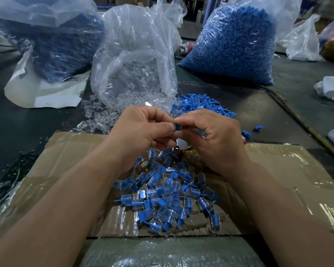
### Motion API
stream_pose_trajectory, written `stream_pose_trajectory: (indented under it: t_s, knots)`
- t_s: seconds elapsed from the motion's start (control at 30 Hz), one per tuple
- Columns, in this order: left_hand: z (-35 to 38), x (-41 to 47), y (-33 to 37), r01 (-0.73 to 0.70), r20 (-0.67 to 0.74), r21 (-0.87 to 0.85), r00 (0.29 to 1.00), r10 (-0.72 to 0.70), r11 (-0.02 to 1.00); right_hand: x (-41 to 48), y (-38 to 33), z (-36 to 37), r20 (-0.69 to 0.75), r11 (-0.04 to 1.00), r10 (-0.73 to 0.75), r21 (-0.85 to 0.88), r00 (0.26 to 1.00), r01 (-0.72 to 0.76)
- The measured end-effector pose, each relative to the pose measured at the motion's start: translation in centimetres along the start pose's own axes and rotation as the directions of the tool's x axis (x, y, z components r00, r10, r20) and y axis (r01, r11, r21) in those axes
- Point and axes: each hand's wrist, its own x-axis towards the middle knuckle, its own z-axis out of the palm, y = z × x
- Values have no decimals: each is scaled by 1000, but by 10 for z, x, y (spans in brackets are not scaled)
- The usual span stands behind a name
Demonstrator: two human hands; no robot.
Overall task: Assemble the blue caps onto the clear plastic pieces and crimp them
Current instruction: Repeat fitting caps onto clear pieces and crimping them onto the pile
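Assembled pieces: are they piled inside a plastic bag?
No, the assembled pieces lie loose in a heap on the taped cardboard, outside every bag.

You held one blue cap (178, 126) pinched between the fingertips of your left hand (143, 130) and right hand (214, 135), with only its ribbed edge showing. Loose blue caps (202, 106) lay heaped beyond your right hand, and clear pieces (98, 117) lay scattered beyond your left. The assembled pieces (168, 199), blue inside clear, lay piled on the cardboard (278, 170) between your forearms.
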Motion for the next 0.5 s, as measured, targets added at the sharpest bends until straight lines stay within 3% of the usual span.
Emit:
stream_pose_trajectory:
  t_s: [0.07,0.2,0.27,0.4,0.5]
  knots:
    - [0,0,0,-11,-13,10,1000,11,1000,1,0,-5,42,999,41,-9,998,-41]
    - [-4,3,-1,-23,-86,-28,996,21,999,3,10,-26,164,936,339,39,927,-349]
    - [-6,4,0,-32,-129,-44,991,26,999,0,20,-39,325,895,438,-71,838,-440]
    - [-6,4,0,-45,-180,-42,983,37,998,-5,30,-52,580,798,575,-242,577,-553]
    - [-6,5,0,-45,-212,-68,977,30,997,-6,29,-46,642,792,584,-315,497,-523]
